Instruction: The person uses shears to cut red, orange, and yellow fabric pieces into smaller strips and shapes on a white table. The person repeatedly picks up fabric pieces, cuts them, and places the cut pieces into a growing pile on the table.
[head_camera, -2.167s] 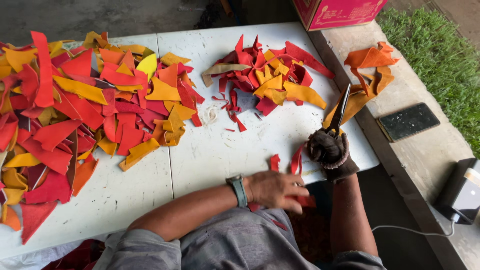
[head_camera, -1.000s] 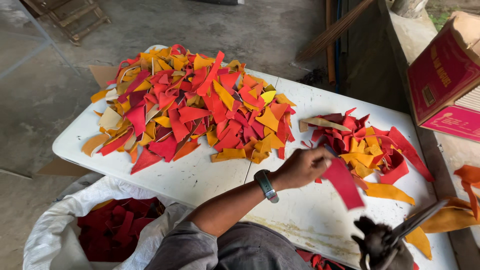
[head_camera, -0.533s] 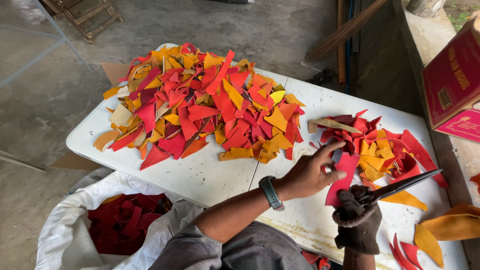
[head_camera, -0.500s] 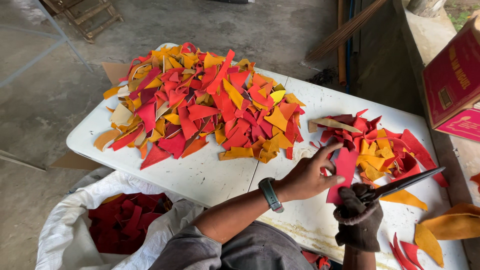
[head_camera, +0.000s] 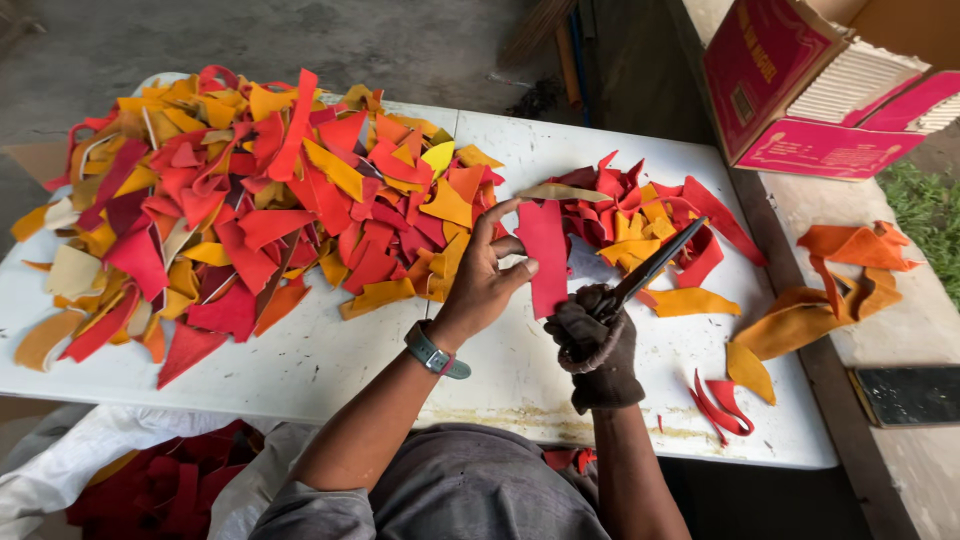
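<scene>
My left hand (head_camera: 488, 272) holds up a red leather piece (head_camera: 545, 250) by its left edge, above the white table (head_camera: 330, 365). My right hand (head_camera: 598, 345), in a dark glove, grips black scissors (head_camera: 655, 265) whose blades point up and to the right, just right of the red piece. A large heap of red, orange and yellow scraps (head_camera: 240, 200) lies to the left of my left hand. A smaller pile of scraps (head_camera: 650, 215) lies behind the scissors.
A pink cardboard box (head_camera: 820, 90) stands open at the back right. Orange scraps (head_camera: 830, 280) lie on the ledge at the right, near a dark flat slab (head_camera: 910, 393). A white sack (head_camera: 130, 470) with red pieces sits below the table's left front.
My view has shifted left to right and closer. The left hand lifted the red piece from the small pile and brought it beside the scissors, which rose to meet it.
</scene>
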